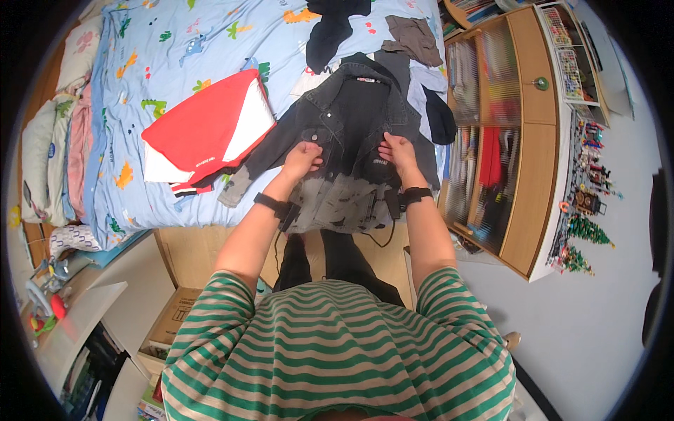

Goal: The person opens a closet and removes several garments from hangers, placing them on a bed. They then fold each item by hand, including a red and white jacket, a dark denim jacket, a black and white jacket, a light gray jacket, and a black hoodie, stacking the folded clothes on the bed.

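A dark denim jacket with a faded grey hem lies face up, its front partly parted, at the near edge of the bed. My left hand is over the jacket's front beside a buttoned chest pocket, fingers curled. Over the opposite front panel is my right hand, thumb and fingers bent near the edge of the opening. Whether either hand pinches the cloth cannot be told. To the left lies a folded red and white garment. Black clothing and a brown garment lie beyond the jacket.
The bed has a blue dinosaur-print sheet. Folded bedding is stacked at its left side. A wooden cabinet with ribbed glass doors stands close on the right, with small toy models along its top. An open cardboard box is at lower left.
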{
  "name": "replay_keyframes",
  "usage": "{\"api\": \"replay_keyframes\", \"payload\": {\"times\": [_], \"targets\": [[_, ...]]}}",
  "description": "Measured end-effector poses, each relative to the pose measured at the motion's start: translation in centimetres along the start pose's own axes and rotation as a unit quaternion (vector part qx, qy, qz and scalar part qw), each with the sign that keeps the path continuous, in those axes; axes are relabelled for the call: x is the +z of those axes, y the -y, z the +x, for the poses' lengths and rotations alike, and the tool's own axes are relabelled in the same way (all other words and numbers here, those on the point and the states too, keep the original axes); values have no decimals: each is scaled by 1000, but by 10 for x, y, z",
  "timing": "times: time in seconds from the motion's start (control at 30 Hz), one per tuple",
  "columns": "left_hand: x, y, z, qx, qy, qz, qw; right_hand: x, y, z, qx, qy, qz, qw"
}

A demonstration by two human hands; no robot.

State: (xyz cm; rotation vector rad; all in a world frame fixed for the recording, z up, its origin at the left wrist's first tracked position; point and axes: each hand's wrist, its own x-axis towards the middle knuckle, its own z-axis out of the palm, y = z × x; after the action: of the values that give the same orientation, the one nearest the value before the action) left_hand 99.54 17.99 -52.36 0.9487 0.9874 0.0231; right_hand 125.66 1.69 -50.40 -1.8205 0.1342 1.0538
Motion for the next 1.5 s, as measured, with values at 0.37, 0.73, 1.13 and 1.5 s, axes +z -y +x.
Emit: {"api": "replay_keyframes", "payload": {"times": [0.37,0.73,1.13,1.5], "targets": [[50,-61,90,-30,-5,20,999,-2,36,32,67,166,18,984],[56,-125,114,110,-40,309,944,34,94,53,-194,254,-38,947],[-114,146,-45,-244,-30,231,941,-153,-144,-12,146,184,-208,949],[-87,208,-53,29,-157,73,984,-121,-264,-52,46,32,44,997]]}}
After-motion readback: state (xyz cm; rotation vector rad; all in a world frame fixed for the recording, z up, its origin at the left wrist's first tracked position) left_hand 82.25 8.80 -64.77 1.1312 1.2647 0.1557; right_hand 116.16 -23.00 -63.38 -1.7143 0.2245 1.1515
